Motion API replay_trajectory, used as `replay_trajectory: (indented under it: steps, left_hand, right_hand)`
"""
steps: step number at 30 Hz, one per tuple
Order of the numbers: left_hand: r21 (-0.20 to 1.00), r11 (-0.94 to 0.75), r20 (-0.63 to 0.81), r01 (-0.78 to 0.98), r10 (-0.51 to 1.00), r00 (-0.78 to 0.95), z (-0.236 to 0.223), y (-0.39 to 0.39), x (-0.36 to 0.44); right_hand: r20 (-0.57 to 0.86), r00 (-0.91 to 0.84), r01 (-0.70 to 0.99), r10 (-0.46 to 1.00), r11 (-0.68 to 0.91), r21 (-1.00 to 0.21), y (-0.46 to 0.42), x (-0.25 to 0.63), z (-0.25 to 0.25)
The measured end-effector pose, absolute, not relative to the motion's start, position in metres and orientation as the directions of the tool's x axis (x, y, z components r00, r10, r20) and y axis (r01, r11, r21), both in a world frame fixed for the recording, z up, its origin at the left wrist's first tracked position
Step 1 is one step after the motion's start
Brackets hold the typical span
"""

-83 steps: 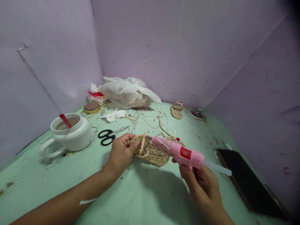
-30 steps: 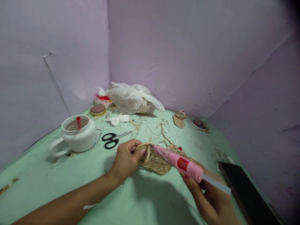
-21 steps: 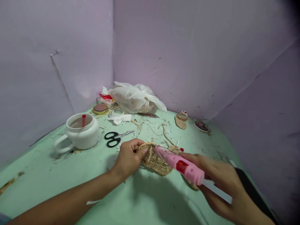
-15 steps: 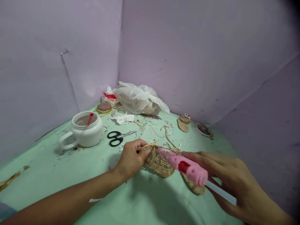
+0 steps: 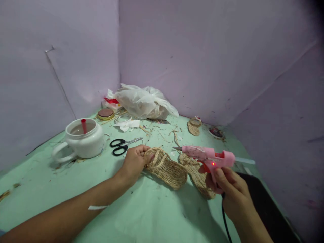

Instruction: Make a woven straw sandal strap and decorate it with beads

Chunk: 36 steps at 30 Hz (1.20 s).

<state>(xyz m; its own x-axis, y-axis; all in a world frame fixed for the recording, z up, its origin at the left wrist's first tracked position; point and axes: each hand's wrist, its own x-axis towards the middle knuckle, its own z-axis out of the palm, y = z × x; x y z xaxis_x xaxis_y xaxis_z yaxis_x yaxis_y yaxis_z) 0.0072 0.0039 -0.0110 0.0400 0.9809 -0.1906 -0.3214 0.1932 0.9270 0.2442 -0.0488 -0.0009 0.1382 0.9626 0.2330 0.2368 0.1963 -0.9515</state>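
In my left hand (image 5: 135, 165) is the toe or heel end of a braided straw slipper (image 5: 168, 170), pinched between thumb and fingers; a strap crosses it near my thumb. My right hand (image 5: 229, 185) is wrapped round the handle of a pink glue gun (image 5: 205, 154). Its metal nozzle points left, its red light is lit, and a clear glue stick (image 5: 245, 161) sticks out of the back. Nozzle and slipper are apart. Partly behind the gun, a second woven straw slipper (image 5: 198, 175) lies on the green table (image 5: 141, 216).
Black-handled scissors (image 5: 123, 145) lie left of my left hand, near a white mug (image 5: 84, 143) with a red stick in it. A white plastic bag (image 5: 145, 103) rests at the back. A small straw slipper (image 5: 194, 127) lies far right. The gun's black cord (image 5: 225, 219) hangs down.
My right hand has drawn the glue gun away from the slipper and turned it, so its nozzle now points left in the air. My left hand still grips the slipper; the view has shifted slightly.
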Motion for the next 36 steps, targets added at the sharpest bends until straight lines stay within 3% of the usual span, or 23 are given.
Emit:
replay_trajectory:
  steps: [11, 16, 20, 24, 30, 36]
  left_hand:
    - [0.924, 0.190, -0.201, -0.331, 0.980, 0.002, -0.009, 0.007, 0.005]
    - [0.924, 0.153, -0.179, -0.351, 0.983, -0.043, -0.005, 0.007, 0.003]
    - [0.929, 0.110, -0.155, -0.353, 0.983, -0.101, -0.001, 0.007, 0.003]
    - [0.933, 0.117, -0.161, -0.342, 0.981, -0.104, 0.000, 0.006, 0.003]
    - [0.931, 0.121, -0.172, -0.344, 0.978, -0.120, 0.002, 0.005, 0.004]
    - [0.927, 0.129, -0.179, -0.352, 0.977, -0.113, 0.005, 0.005, 0.005]
  right_hand:
    - [0.094, 0.246, 0.049, 0.965, 0.084, -0.995, -0.047, 0.240, -0.003]
    - [0.201, 0.128, 0.298, 0.971, 0.156, -0.942, -0.056, 0.242, 0.005]
    - [0.315, -0.030, 0.533, 0.949, 0.282, -0.798, -0.063, 0.238, 0.011]
    - [0.458, -0.080, 0.681, 0.885, 0.384, -0.623, -0.064, 0.235, 0.009]
    - [0.581, -0.134, 0.758, 0.803, 0.460, -0.461, -0.065, 0.235, 0.004]
    - [0.567, -0.193, 0.742, 0.801, 0.497, -0.450, -0.067, 0.234, -0.001]
